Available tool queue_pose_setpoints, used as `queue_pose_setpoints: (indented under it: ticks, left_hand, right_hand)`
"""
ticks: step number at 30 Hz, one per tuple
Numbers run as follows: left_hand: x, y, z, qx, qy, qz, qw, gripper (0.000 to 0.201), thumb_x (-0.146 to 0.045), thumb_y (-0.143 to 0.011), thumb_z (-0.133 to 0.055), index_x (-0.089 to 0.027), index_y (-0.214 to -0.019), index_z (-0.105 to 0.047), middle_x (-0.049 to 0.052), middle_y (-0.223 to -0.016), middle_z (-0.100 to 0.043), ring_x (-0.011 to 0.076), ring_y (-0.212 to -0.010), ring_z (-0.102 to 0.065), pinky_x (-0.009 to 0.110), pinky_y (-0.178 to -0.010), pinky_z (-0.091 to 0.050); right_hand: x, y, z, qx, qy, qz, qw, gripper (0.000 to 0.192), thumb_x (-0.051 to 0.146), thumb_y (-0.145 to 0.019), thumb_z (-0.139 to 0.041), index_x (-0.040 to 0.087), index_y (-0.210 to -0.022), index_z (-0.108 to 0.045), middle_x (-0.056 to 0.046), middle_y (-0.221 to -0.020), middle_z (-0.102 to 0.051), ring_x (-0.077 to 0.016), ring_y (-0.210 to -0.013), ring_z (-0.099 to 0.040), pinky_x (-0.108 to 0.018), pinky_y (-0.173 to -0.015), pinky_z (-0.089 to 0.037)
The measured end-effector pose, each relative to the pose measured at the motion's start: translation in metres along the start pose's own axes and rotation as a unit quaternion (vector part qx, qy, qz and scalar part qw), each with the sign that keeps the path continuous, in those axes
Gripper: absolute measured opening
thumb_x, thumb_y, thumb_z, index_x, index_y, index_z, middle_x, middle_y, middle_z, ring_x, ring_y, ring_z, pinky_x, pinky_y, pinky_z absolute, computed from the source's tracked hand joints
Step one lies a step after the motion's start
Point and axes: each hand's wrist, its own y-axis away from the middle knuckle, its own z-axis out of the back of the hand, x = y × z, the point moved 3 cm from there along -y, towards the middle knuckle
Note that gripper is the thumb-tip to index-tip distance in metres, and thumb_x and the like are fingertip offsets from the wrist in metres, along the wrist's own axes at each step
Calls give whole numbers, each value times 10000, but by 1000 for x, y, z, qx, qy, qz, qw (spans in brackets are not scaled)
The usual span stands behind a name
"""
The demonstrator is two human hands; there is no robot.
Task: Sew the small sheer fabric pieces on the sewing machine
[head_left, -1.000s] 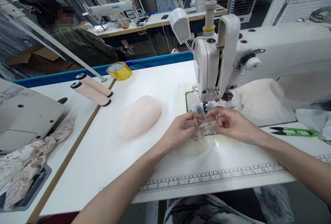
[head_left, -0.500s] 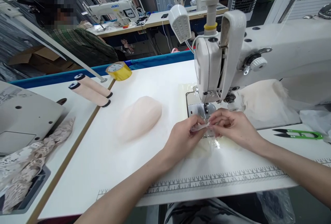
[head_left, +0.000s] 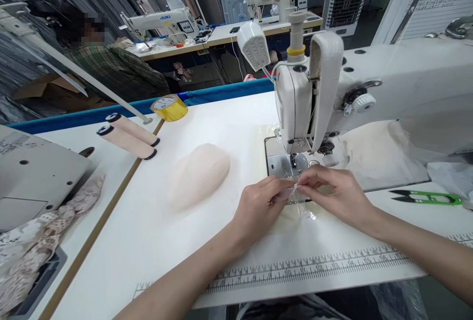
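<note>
Just in front of the needle of a white sewing machine (head_left: 295, 98), my two hands pinch a small piece of thin, sheer whitish fabric (head_left: 285, 194). My left hand (head_left: 256, 207) grips its left part, with the fingers closed round it. At its right end, the thumb and fingertips of my right hand (head_left: 338, 194) are pressed together on the fabric. Below the presser foot lies the metal needle plate (head_left: 279, 165), close to my fingertips. A pale peach, sheer moulded cup-like piece (head_left: 203, 172) rests on the white table to the left of my hands.
Green thread snips (head_left: 428, 198) lie at the right, near folded cream fabric (head_left: 380, 155). Two peach thread spools (head_left: 127, 142) and yellow tape (head_left: 170, 108) stand at the left. Lace (head_left: 55, 236) lies by another machine. A person (head_left: 111, 71) sits beyond the table.
The camera view has tilted slightly, so the scene sits lower. My left fingers have shifted over the fabric, which shows spread a little wider between my hands.
</note>
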Motion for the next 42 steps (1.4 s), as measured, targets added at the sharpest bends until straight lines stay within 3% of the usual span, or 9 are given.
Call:
queue_pose_setpoints:
  ticks: [9, 22, 32, 37, 42]
  left_hand:
    - [0, 0, 0, 1, 2, 5, 1000, 158, -163, -917, -493, -177, -931, -650, -25, -651, -573, 70, -563, -498, 171, -533, -419]
    - [1, 0, 0, -5, 2, 3, 1000, 152, -178, -921, -483, -180, -913, -634, -31, -625, -554, 74, -552, -489, 185, -510, -406]
    - [-2, 1, 2, -13, -29, 7, 999, 131, -194, -913, -511, -184, -869, -634, -2, -804, -628, 61, -589, -538, 178, -474, -360]
    - [-3, 1, 5, -22, -71, -24, 997, 97, -199, -897, -544, -176, -829, -610, -33, -660, -624, 63, -522, -519, 180, -474, -366]
    - [-6, 0, 7, -43, -91, -65, 993, 86, -187, -882, -552, -174, -803, -586, -34, -612, -621, 62, -480, -488, 181, -458, -362]
  right_hand:
    - [0, 2, 0, 5, 10, 14, 1000, 145, 107, -815, -604, 217, -908, -620, 35, -808, -684, -94, -735, -659, -172, -648, -554]
    - [2, 2, -1, 13, 18, 36, 999, 116, 118, -838, -591, 214, -894, -623, 28, -796, -670, -97, -716, -642, -194, -646, -546]
    - [2, 3, -2, 37, 10, 34, 999, 136, 118, -856, -559, 216, -924, -624, 28, -835, -677, -93, -746, -643, -187, -668, -544]
    - [3, 4, -1, 47, 29, 68, 996, 124, 163, -887, -557, 216, -975, -626, 8, -882, -694, -108, -748, -652, -204, -648, -541]
    - [5, 7, 2, 23, 70, 148, 986, 149, 160, -896, -565, 237, -1017, -605, 19, -872, -706, -104, -708, -663, -210, -630, -533]
